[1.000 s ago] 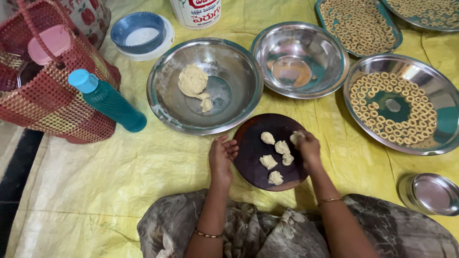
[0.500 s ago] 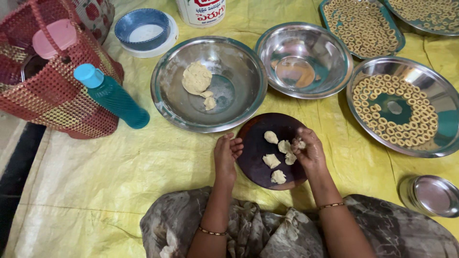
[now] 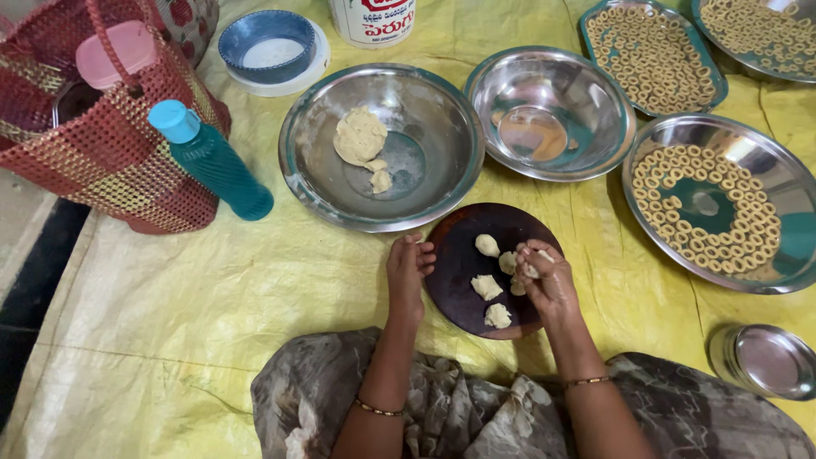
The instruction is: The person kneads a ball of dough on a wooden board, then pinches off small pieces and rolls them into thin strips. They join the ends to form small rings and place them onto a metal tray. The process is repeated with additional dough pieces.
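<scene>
Round board [image 3: 463,255] holds 4 dough pieces [image 3: 486,287].

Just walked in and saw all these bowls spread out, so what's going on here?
A person sits on a yellow sheet, working dough on a dark round board. The right hand pinches a small dough piece at the board's right side, while the left hand rests on its left edge. Several dough pieces lie on the board. A larger dough lump sits in a steel bowl, and steel trays hold finished dough rings.
</scene>
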